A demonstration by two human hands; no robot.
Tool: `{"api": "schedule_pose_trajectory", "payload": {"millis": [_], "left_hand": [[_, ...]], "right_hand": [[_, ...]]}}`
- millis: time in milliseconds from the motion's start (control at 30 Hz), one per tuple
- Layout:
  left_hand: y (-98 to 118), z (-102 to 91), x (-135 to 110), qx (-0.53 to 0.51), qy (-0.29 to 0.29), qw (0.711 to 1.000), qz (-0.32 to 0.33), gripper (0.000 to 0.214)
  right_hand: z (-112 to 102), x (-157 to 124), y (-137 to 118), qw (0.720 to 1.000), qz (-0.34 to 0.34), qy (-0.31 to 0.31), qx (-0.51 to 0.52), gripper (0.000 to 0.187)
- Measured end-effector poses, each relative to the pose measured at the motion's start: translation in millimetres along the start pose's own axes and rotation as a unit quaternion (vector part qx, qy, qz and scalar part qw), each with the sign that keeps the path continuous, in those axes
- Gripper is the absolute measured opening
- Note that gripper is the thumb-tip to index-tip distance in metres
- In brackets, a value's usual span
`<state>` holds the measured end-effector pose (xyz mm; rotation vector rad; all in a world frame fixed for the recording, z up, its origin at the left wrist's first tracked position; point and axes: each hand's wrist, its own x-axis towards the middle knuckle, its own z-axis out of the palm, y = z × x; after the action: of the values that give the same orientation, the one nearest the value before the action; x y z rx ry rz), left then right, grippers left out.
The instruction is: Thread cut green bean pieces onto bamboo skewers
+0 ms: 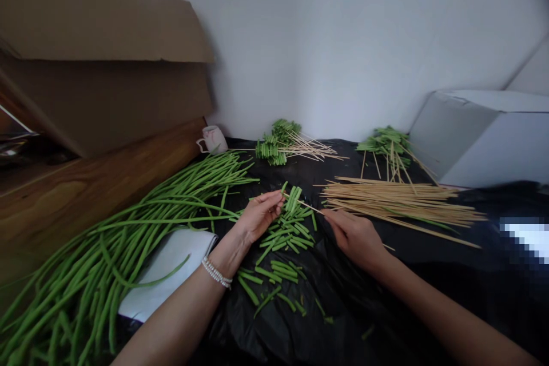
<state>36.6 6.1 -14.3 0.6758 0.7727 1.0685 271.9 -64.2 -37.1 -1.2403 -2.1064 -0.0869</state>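
Note:
My left hand (pixel 261 214) pinches several short green bean pieces (pixel 293 198) that sit threaded side by side on a thin bamboo skewer (pixel 309 205). My right hand (pixel 354 234) is closed on the skewer's other end, at the right. Both hands hover over a loose heap of cut bean pieces (pixel 283 251) on black plastic sheeting (pixel 343 309). A bead bracelet (pixel 217 273) circles my left wrist.
Long uncut green beans (pixel 128 240) sprawl at the left over a white sheet (pixel 171 266). A pile of bare skewers (pixel 398 203) lies at the right. Two finished skewer bundles (pixel 278 146) (pixel 386 143), a white cup (pixel 213 139), a white box (pixel 484 137) and cardboard boxes (pixel 98 57) stand behind.

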Motion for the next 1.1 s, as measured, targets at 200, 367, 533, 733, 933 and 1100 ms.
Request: {"api": "schedule_pose_trajectory", "payload": {"millis": [200,367,533,733,933,1100], "left_hand": [[0.0,0.3,-1.0,0.018,-0.019,1.0,-0.007,0.024],[-4.2,3.0,-2.4,0.053,0.004,0.999,-0.006,0.024],[-6.5,6.7,-4.6,0.074,0.023,0.997,0.022,0.023],[-11.4,10.1,-8.4,0.251,-0.032,0.963,0.096,0.029],[-12.7,12.0,-14.6,0.617,-0.143,0.723,0.276,0.016],[-12.3,3.1,-13.6,0.688,-0.093,0.653,0.304,0.012]], "right_hand": [[2.3,-1.6,0.1,1.0,-0.002,-0.001,0.011,0.026],[2.4,-1.8,-1.6,1.0,0.0,-0.01,0.013,0.026],[0.9,0.4,-0.4,1.0,-0.002,-0.009,0.021,0.027],[-2.7,5.9,5.9,0.995,0.02,0.08,0.048,0.025],[-1.4,5.9,8.1,0.996,0.021,0.076,0.052,0.025],[-0.1,5.0,8.0,0.996,0.03,0.069,0.052,0.026]]}}
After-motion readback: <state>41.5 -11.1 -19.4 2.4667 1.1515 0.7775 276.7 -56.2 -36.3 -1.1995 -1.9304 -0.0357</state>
